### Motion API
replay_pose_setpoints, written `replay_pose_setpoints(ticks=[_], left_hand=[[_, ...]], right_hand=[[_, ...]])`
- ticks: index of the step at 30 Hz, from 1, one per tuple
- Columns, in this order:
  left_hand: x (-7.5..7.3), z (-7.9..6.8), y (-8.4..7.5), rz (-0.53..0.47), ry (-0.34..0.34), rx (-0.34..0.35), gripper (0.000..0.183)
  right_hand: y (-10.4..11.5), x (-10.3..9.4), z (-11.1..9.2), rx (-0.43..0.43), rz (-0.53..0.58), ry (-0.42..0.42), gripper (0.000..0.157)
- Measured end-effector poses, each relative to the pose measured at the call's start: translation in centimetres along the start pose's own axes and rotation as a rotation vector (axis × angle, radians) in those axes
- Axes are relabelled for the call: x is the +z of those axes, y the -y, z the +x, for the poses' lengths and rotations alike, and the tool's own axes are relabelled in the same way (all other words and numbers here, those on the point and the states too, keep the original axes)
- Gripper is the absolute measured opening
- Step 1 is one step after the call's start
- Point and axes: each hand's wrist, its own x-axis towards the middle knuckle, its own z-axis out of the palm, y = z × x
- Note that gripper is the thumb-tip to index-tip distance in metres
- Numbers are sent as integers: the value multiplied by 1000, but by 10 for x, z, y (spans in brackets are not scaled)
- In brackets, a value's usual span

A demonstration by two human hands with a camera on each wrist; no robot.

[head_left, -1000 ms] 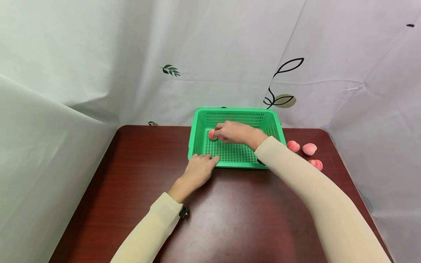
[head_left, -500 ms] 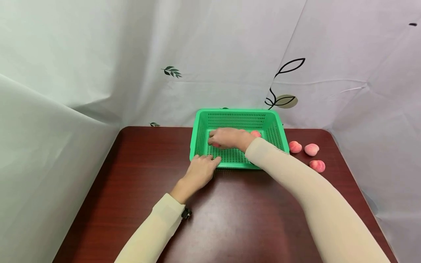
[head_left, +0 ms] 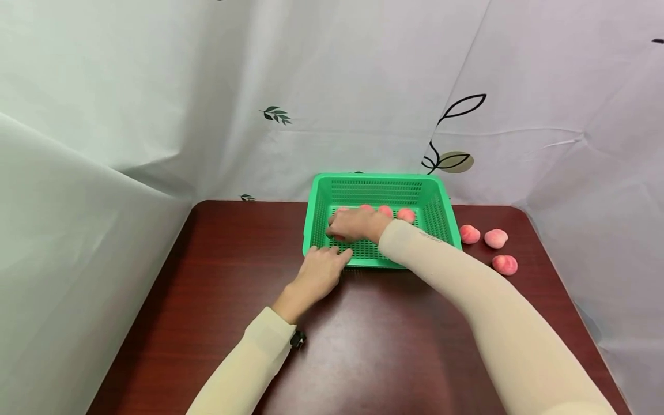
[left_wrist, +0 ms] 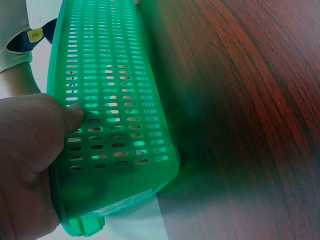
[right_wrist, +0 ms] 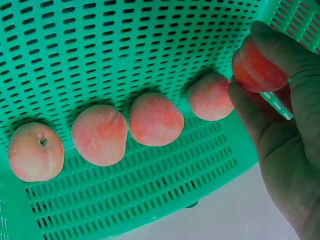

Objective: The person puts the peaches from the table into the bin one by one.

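A green plastic basket (head_left: 381, 176) with slotted walls stands on the table against the back curtain. My left hand (head_left: 320, 271) grips its near-left rim, the thumb lying on the outer wall in the left wrist view. Inside the basket's left part, my right hand (head_left: 353, 223) holds a peach (right_wrist: 257, 65) between thumb and fingers. Several other peaches line the far wall on the basket floor, among them a peach (head_left: 406, 215) at the right end and a peach (right_wrist: 211, 96) at the left end. In the head view, the right hand partly covers this row.
To the right of the basket, three peaches lie on the dark red wooden table: one peach (head_left: 469, 234) near the basket wall, a second peach (head_left: 495, 238) and a third peach (head_left: 505, 264). A pale curtain (head_left: 358, 104) encloses the table at the back and sides.
My right hand has moved left and nearer within the basket, carrying the peach with it. More of the row behind now shows. The left hand has stayed on the rim.
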Motion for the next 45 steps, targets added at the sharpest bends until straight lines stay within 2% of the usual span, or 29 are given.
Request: replay_pose_setpoints(ticks=[7,17,23,37,45], left_hand=[[2,1,0,-15,5,-12,15],[3,3,-1,-36,67,-27,13],[2,3,-3,-39,95,-31,11],[3,3,-1,-30,90,-35,10],[4,4,0,-28,104,-34,11]], right_hand=[[-1,0,4,4,9,33,17],[-3,3,12,16,-24,139,21],[-4,9,14,27,-47,186,29],[-3,9,19,41,-46,162,45],[-3,2,6,55,24,107,44]])
